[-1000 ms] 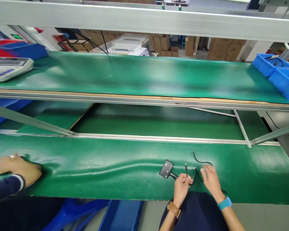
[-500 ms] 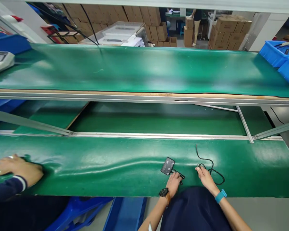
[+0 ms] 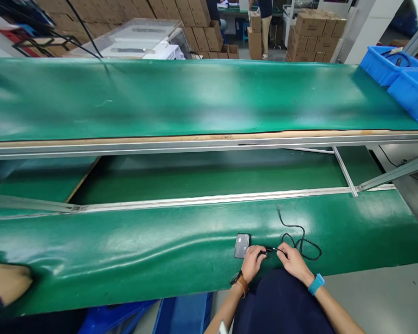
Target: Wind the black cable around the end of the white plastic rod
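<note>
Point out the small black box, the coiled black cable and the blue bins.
small black box [image 3: 242,245], head view, middle of its top face
coiled black cable [image 3: 303,242], head view, its loop
blue bins [image 3: 407,90], head view, front wall

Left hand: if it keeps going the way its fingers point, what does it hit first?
The left hand points up-right toward the plug at its fingers, with the right hand just beyond. Probably the plug first; depth is unclear.
</note>
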`<action>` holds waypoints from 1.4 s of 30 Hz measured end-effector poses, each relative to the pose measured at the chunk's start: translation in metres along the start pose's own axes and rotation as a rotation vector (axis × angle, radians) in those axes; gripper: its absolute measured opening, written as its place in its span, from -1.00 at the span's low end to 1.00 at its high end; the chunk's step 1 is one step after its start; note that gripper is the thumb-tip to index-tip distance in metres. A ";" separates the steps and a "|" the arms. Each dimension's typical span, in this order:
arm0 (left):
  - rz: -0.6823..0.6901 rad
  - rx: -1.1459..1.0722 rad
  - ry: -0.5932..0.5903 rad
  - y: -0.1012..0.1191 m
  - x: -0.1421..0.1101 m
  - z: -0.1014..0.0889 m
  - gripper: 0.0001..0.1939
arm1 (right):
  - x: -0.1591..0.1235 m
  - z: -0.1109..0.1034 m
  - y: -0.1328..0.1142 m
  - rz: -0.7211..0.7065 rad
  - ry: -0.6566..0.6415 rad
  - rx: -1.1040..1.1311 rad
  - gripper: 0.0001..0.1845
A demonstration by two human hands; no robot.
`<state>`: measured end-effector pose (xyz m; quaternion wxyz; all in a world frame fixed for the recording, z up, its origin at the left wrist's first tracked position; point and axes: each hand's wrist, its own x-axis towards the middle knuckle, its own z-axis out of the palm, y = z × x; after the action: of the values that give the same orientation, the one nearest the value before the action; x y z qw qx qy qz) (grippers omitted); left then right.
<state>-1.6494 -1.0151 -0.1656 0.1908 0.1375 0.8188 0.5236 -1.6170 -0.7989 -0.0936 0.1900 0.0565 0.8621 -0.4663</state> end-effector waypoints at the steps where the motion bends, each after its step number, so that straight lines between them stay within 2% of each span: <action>1: 0.008 0.012 0.016 0.001 -0.001 0.002 -0.83 | 0.000 0.000 -0.003 -0.007 -0.008 -0.011 -0.76; 9: 0.074 0.115 0.049 0.006 -0.007 0.006 -0.82 | -0.004 0.003 -0.016 -0.049 -0.071 -0.162 -0.74; 16: 0.138 0.230 -0.002 0.007 -0.010 0.004 -0.86 | -0.007 0.000 -0.021 -0.079 -0.105 -0.397 -0.74; 21: 0.158 0.308 -0.069 0.006 -0.008 0.010 -0.85 | -0.006 0.007 -0.021 -0.082 -0.139 -0.556 -0.72; 26: 0.150 0.366 -0.133 -0.002 -0.002 0.016 -0.79 | 0.002 0.017 -0.009 -0.071 -0.152 -0.622 -0.74; 30: 0.134 0.425 -0.157 -0.006 0.008 0.019 -0.79 | 0.007 0.020 -0.008 -0.097 -0.107 -0.629 -0.75; 33: 0.092 0.483 -0.121 -0.002 0.019 0.022 -0.77 | 0.021 0.021 -0.017 -0.131 -0.021 -0.622 -0.74; 36: 0.051 0.519 -0.063 0.008 0.026 0.021 -0.71 | 0.053 0.017 -0.025 -0.090 0.113 -0.610 -0.64; 39: 0.035 0.541 -0.037 0.012 0.023 0.014 -0.63 | 0.094 0.009 -0.023 0.076 0.237 -0.610 -0.61; 42: -0.027 0.607 0.024 0.002 0.013 0.006 -0.53 | 0.122 0.004 -0.011 0.253 0.279 -0.601 -0.68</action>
<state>-1.6582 -1.0039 -0.1679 0.1384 0.1710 0.9418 0.2541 -1.7312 -0.8181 -0.1328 0.1350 0.1676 0.9646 -0.1522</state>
